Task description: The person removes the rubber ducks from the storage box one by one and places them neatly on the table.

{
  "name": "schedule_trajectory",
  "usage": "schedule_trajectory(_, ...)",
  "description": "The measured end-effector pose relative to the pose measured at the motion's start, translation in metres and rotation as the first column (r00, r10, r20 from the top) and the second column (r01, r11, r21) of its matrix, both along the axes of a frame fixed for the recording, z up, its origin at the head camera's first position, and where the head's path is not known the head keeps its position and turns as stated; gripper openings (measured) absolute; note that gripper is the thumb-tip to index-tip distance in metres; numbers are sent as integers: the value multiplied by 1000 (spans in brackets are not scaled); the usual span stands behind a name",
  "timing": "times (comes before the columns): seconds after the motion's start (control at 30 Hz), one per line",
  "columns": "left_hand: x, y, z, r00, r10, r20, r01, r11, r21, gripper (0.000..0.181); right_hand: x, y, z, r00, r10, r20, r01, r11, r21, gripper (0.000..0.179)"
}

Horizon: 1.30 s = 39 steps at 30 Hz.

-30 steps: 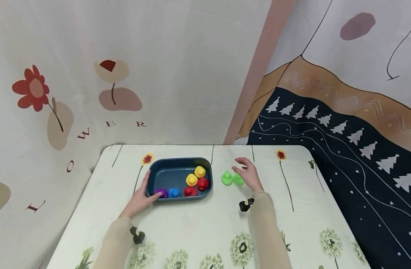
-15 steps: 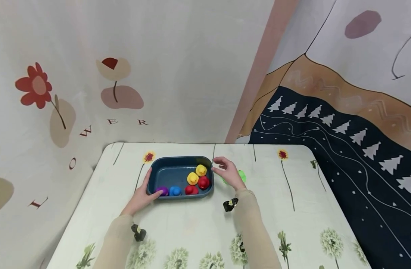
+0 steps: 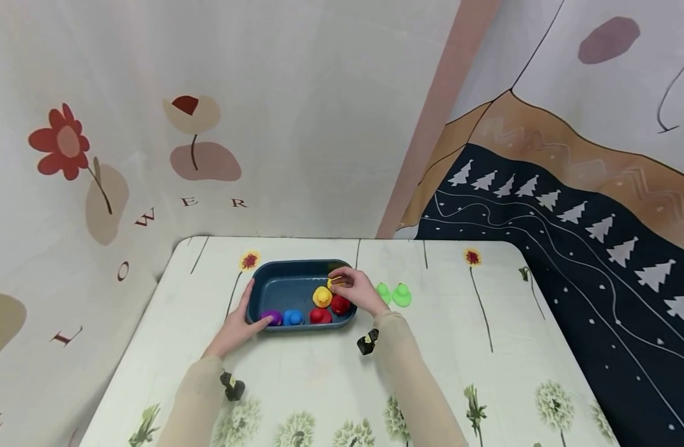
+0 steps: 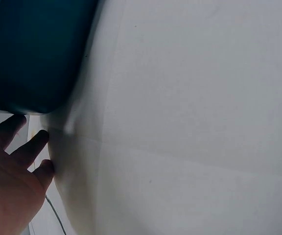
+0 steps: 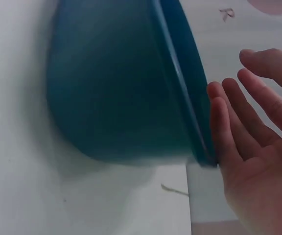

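Note:
A dark blue rectangular tray point(image 3: 286, 283) sits on the table in the head view. Inside are rubber ducks: a purple one point(image 3: 274, 317), a blue one point(image 3: 293, 318), two red ones point(image 3: 320, 316) and two yellow ones point(image 3: 322, 297). My left hand point(image 3: 233, 331) holds the tray's left front corner, thumb over the rim and fingers along the outer side. Above the tray's right end is my right hand point(image 3: 360, 290), its fingers partly covering the farther yellow duck. The right wrist view shows those fingers point(image 5: 239, 105) apart from the thumb and holding nothing.
Two green ducks point(image 3: 401, 295) stand on the table just right of the tray, beyond my right wrist. A flower-printed white cloth point(image 3: 319, 366) covers the table. Patterned fabric walls point(image 3: 319, 124) rise behind it and at both sides.
My right hand has moved left from beside the green ducks, past the tray's right rim, to over the farther yellow duck. The left hand stays at the tray's corner.

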<state>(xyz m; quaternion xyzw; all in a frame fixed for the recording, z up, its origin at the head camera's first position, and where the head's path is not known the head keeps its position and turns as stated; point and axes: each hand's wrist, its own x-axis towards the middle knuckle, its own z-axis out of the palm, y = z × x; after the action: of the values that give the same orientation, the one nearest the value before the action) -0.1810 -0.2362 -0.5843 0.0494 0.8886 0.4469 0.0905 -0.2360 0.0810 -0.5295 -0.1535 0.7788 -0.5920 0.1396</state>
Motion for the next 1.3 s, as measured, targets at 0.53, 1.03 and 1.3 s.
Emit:
schedule_trajectory(0.53,0,0,1,1000,-3,-3,3,1000,-2,102,-11,-24,-17,996,93,-4,-91,985,147,26)
schedule_trajectory(1.03,0,1,2,1000,-1,-4,1,1000,13,103,-9,-41,-30,988,155,-17,-142,943,299,25)
schedule_trajectory(1.3,-1,1,-3,1000,2,-13,-2,1000,3,104,-10,-45,-34,991,132,-18,-121,944,307,26)
